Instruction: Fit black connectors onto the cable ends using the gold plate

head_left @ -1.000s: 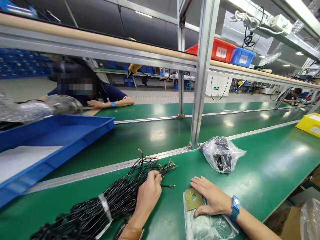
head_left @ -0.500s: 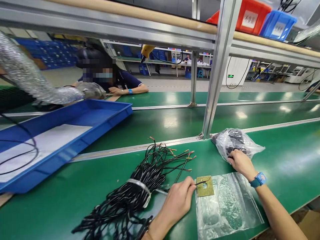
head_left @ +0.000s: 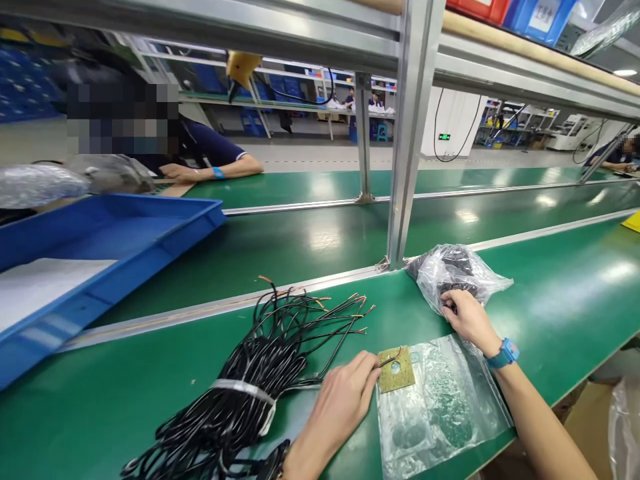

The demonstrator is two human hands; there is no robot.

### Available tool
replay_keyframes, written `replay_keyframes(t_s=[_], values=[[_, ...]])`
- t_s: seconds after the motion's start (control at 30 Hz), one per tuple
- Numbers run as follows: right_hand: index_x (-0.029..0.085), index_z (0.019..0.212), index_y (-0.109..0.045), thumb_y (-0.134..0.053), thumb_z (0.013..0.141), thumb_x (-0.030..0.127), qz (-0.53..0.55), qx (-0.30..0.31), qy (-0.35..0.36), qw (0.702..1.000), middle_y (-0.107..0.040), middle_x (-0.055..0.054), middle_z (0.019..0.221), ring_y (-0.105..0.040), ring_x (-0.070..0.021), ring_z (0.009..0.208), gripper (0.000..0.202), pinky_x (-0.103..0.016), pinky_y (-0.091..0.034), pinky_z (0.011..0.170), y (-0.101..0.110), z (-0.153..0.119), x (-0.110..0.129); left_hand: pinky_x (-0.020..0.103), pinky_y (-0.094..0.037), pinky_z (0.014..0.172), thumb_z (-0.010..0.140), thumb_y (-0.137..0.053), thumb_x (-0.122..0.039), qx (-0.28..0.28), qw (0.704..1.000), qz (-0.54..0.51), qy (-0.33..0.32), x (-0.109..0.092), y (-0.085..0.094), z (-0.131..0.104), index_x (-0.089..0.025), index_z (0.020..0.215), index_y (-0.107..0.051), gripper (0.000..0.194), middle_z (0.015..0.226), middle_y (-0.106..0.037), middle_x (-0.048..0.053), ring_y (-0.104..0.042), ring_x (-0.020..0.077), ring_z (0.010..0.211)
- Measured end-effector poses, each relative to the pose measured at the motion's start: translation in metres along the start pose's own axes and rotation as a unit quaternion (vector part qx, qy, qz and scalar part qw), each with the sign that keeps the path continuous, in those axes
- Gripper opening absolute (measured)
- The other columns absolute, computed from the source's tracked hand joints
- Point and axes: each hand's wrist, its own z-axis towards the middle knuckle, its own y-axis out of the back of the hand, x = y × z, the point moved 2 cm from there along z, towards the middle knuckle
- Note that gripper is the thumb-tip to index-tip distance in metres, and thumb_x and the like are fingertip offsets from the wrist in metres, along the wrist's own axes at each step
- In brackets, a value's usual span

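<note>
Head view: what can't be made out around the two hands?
All in the head view:
Right hand: its own curl hides whether it grips anything.
Clear plastic bag: crinkled plastic obscures its dark contents.
Left hand: it covers the pinched part of the black cable.
Cable bundle: partly cut off by the bottom edge.

left hand [head_left: 345,393]: fingers cover part of the held black wire [head_left: 389,361] | right hand [head_left: 470,320]: fingertips indistinct at clear bag [head_left: 487,279] | dark contents [head_left: 456,260]: unclear through plastic | black cable bundle [head_left: 240,367]: cut by bottom edge | blue tray [head_left: 125,285]: cut by left edge | yellow object [head_left: 633,222]: mostly past right edge | blue bin [head_left: 520,17]: label blurred
</note>
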Motion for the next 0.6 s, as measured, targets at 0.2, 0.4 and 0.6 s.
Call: replay_keyframes(t_s=[0.2,0.4,0.6], values=[[0.021,0.092,-0.062,-0.053,0.092,0.017,-0.014,0.000,0.015,1.000,-0.066,-0.008,0.090,-0.057,-0.0253,0.088,0.010,-0.036,-0.046,0.080,0.003,-0.005,0.003,0.030,-0.036,0.058,0.103,-0.037,-0.021,0.015,0.999,0.044,-0.008,0.000,0.000,-0.001,-0.023,0.087,-0.057,0.026,0.081,-0.068,0.001,-0.065,0.0176,0.065],[0.021,0.095,-0.059,-0.050,0.093,0.019,0.033,-0.025,0.015,0.999,-0.068,-0.007,0.090,-0.058,-0.0259,0.084,0.010,-0.037,-0.048,0.075,0.004,-0.005,0.002,0.032,-0.029,0.058,0.104,-0.035,-0.022,0.030,0.996,0.081,0.025,-0.001,0.006,0.001,-0.021,0.083,-0.057,0.031,0.074,-0.068,0.002,-0.064,0.0190,0.065],[0.021,0.105,-0.064,-0.048,0.101,0.032,0.078,-0.119,0.021,0.990,-0.069,-0.011,0.102,-0.060,-0.0298,0.099,0.020,-0.044,-0.048,0.089,0.015,-0.001,0.011,0.032,-0.022,0.055,0.105,-0.035,-0.024,0.043,0.992,0.114,0.041,0.003,0.008,0.003,-0.021,0.077,-0.055,0.034,0.067,-0.066,0.003,-0.063,0.0181,0.061]])
